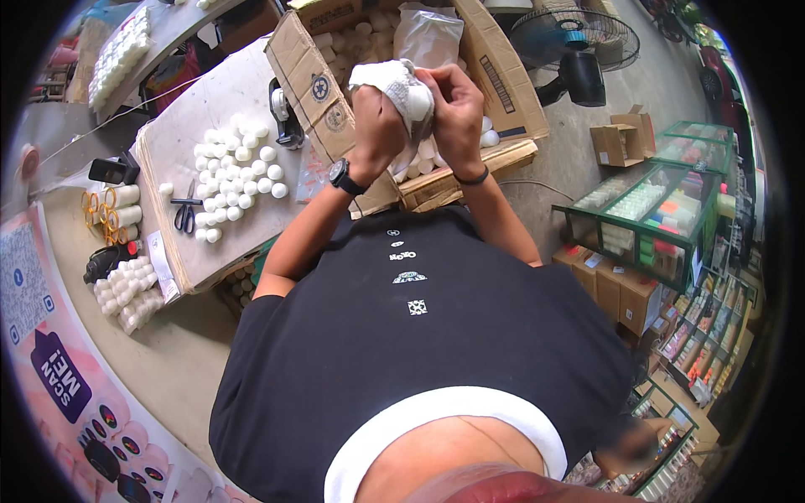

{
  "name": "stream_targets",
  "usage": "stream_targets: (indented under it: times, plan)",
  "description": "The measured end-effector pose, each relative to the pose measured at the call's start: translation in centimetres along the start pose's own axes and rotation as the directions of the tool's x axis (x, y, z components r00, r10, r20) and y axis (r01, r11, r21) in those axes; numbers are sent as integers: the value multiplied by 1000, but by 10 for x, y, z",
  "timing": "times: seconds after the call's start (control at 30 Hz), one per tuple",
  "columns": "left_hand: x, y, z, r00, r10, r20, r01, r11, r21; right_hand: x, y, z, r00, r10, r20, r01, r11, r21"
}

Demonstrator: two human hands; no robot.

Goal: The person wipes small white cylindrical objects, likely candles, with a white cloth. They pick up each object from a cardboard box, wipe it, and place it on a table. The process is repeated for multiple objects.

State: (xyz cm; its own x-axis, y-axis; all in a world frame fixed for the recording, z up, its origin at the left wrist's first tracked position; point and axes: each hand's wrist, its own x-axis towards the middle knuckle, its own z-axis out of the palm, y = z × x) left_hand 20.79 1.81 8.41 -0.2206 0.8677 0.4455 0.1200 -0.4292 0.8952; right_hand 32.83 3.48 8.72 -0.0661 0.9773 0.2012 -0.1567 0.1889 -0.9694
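My left hand, with a watch at its wrist, is closed round a bunched white cloth. Between both hands, partly wrapped by the cloth, sits a small white round jar. My right hand grips the jar's side, its thumb and forefinger bent against the cloth's edge. Both hands are raised over an open cardboard box, which holds many more white jars and a clear plastic bag. Left of the box, a cluster of white jars stands on a table.
Black-handled scissors and a tape dispenser lie on the table. Bagged white jars sit by its left side. A black fan stands right of the box. Green-framed glass cases and cartons are at the right.
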Motion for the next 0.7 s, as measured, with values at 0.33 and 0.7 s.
stream_targets:
  times: [0.33,0.7]
  plan:
    - [8,-2,10,980,-193,45,198,954,-224,-3,-1,-14,997,-39,72,-8,831,555]
    - [19,3,-1,995,-75,63,70,995,73,0,-18,17,982,-187,-1,179,940,290]
